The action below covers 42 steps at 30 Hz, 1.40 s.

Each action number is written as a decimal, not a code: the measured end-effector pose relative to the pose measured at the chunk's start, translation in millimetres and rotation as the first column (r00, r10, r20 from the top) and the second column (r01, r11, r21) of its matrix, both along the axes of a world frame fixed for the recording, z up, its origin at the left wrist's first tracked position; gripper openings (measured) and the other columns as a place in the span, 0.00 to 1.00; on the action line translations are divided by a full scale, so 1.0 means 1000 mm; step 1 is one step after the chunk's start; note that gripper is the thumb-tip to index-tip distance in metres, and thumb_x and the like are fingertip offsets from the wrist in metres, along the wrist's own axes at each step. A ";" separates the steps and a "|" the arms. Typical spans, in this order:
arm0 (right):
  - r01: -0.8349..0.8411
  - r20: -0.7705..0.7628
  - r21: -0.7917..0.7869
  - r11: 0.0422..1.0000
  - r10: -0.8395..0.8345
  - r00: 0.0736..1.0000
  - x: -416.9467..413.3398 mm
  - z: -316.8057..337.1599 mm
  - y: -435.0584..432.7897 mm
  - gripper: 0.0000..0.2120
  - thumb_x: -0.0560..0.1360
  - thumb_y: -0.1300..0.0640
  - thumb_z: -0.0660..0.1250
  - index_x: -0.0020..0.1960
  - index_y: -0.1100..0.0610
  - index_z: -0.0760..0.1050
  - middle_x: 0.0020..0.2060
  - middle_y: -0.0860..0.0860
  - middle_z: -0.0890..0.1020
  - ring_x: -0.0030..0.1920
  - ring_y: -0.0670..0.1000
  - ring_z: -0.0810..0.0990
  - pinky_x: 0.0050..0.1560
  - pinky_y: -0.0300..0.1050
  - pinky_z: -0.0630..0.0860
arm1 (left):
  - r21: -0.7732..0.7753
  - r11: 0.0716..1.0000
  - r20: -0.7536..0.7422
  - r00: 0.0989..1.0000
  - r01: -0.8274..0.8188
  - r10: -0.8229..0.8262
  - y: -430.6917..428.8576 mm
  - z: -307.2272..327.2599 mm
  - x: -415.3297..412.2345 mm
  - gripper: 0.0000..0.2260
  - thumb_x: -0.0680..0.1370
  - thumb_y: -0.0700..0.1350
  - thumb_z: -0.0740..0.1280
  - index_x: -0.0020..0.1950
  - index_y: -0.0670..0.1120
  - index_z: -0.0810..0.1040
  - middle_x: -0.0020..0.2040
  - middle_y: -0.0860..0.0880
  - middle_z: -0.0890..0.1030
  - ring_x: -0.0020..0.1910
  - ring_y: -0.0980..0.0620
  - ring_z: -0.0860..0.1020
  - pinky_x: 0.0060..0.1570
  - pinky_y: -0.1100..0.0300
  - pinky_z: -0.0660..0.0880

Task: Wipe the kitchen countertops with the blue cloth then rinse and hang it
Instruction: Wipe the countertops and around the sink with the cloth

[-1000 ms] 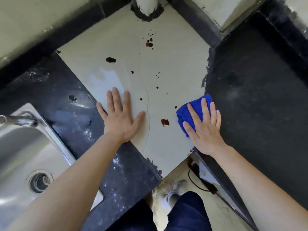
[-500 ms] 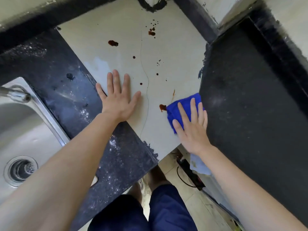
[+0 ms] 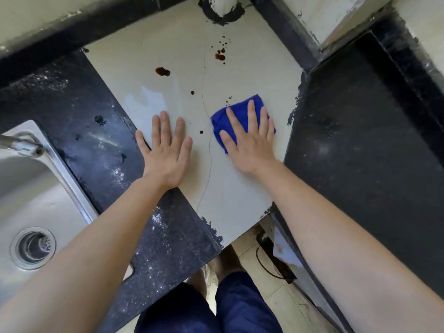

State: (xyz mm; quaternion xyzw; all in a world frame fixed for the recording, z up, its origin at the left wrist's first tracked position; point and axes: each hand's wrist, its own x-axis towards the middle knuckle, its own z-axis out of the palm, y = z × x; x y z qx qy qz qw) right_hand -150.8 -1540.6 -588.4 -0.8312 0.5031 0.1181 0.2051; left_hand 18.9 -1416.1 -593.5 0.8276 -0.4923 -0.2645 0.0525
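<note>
- Blue cloth (image 3: 240, 111) lies bunched flat on the pale corner slab (image 3: 168, 44) of the worktop, well away from the sink (image 3: 79, 203), with a person's right hand (image 3: 251, 143) pressed down on top of it.
- The fingers of that hand are straight and slightly spread, palm down. They press the cloth and do not curl round it.
- Half a second earlier the cloth sat nearer the slab's front edge, its sink-side corner touching a reddish blot. It has since slid toward the back wall, and that blot is no longer in sight.
- The left hand (image 3: 165, 150) is planted flat on the same slab between the sink and the cloth, fingers straight and holding nothing. It has kept its place, though its thumb is now closer to the cloth than before.
- A small dark spot (image 3: 201, 132) sits between the two hands. A larger dark red stain (image 3: 163, 71) and a spatter (image 3: 220, 56) lie farther back on the slab, apart from the cloth.
- A hairline crack (image 3: 209, 164) runs down the slab just on the sink side of the cloth.
- A dark speckled counter (image 3: 101, 145) lies between the sink and the slab. A metal tap (image 3: 21, 144) reaches over the basin, and the drain (image 3: 32, 247) shows in its floor.
- A second dark counter (image 3: 360, 152) borders the slab on the side away from the sink, near the cloth but not touching it.
- A white pipe (image 3: 222, 1) rises at the back of the slab, and dark blue trousers (image 3: 240, 308) show below its front edge.
</note>
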 end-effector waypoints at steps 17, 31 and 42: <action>-0.182 0.079 -0.074 0.980 0.188 0.979 -0.056 -0.008 0.083 0.28 0.84 0.38 0.46 0.82 0.43 0.47 0.82 0.57 0.40 0.81 0.61 0.36 0.79 0.64 0.41 | 0.018 1.000 0.040 0.999 0.011 -0.011 -0.002 -0.002 0.002 0.34 0.79 0.68 0.38 0.82 0.55 0.38 0.80 0.50 0.30 0.77 0.53 0.27 0.73 0.39 0.28; -0.251 0.053 -0.071 0.965 0.255 0.965 0.061 -0.007 -0.019 0.29 0.82 0.35 0.46 0.82 0.40 0.47 0.82 0.55 0.39 0.80 0.62 0.37 0.78 0.60 0.34 | -0.031 0.994 0.201 0.974 -0.101 0.105 0.034 0.004 0.053 0.30 0.83 0.62 0.46 0.82 0.49 0.48 0.82 0.45 0.39 0.80 0.47 0.36 0.75 0.39 0.32; -0.219 0.067 -0.111 0.969 0.227 0.972 0.166 -0.011 -0.088 0.30 0.83 0.36 0.43 0.82 0.43 0.43 0.82 0.57 0.39 0.80 0.63 0.37 0.79 0.61 0.36 | -0.001 0.994 0.237 0.966 -0.108 0.105 0.011 0.015 0.054 0.31 0.83 0.62 0.45 0.82 0.50 0.43 0.81 0.47 0.35 0.79 0.50 0.32 0.74 0.42 0.30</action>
